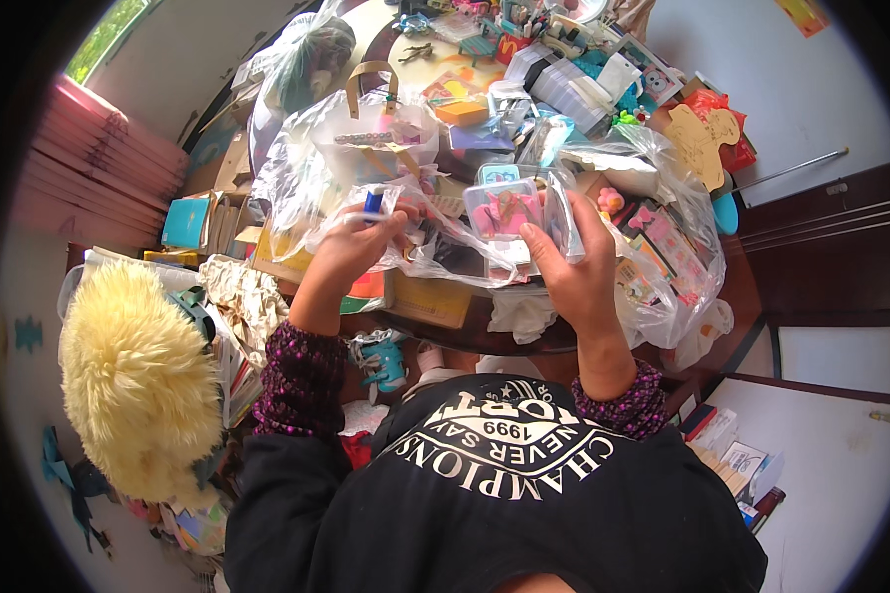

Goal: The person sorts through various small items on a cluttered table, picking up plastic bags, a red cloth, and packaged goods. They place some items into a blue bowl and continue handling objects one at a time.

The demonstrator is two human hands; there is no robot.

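My right hand (578, 259) grips a small clear plastic box (503, 210) with pink items inside, along with a thin clear case (564, 215) held upright beside it. To the left, my left hand (363, 241) pinches the edge of a thin clear plastic bag (308, 181); a blue object (373, 200) shows at its fingertips, and whether it is held cannot be told. Just beyond the hands stands a translucent tote bag (374, 148) with tan handles. A light blue box (498, 174) lies behind the pink-filled one.
Clutter covers the round table (408, 59). A clear bag of colourful packets (664, 259) lies at the right, a tied bag (308, 63) at the far left. Yellow cardboard (430, 300) is near the front edge. Left of the table are a fluffy yellow item (141, 378) and books (219, 222).
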